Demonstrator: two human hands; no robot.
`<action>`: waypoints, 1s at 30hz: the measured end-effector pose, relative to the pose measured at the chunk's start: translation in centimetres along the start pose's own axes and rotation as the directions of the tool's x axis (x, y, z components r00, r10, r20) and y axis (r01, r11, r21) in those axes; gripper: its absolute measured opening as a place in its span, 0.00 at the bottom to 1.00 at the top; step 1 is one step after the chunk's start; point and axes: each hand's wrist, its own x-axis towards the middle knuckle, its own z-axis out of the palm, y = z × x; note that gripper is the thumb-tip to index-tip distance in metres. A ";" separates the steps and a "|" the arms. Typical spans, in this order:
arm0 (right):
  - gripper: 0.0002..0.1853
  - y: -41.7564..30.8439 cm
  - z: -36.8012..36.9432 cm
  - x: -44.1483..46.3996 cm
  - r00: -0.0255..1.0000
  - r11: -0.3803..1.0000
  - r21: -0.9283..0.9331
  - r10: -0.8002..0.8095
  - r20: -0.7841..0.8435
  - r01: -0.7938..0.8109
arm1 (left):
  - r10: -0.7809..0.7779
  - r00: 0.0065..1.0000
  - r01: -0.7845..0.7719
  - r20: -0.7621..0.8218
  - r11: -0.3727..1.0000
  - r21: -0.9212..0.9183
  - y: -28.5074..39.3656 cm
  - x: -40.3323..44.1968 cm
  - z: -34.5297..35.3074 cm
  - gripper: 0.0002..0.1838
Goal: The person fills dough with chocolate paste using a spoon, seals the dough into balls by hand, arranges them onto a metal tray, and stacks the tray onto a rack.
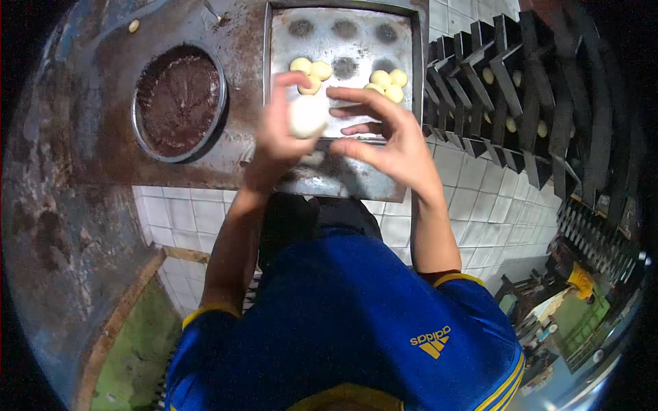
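My left hand (279, 133), blurred by motion, curls round a pale dough ball (308, 116) above the near edge of a metal baking tray (339, 15). Close to its right is my right hand (391, 137), with fingers spread and nothing visible in them. On the tray sits a left cluster of smaller dough balls (321, 70), partly covered by my left fingers. Another cluster of several dough balls (393, 93) lies at the tray's right side, just beyond my right hand. Dark round marks show on the tray's far half.
Left of the tray, a round metal pan (223, 103) with dark brown crumbly contents stands on the stained worktop (103, 130). A small pale piece (133, 26) lies at the far left. On the right rises a rack of dark trays (507, 89), some bearing pale pieces.
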 end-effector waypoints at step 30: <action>0.36 30.5 -1.6 10.0 0.891 0.623 -0.728 0.108 0.440 0.284 | -0.702 0.704 0.701 -0.112 0.711 -0.050 -14.4 -21.7 -2.8 0.45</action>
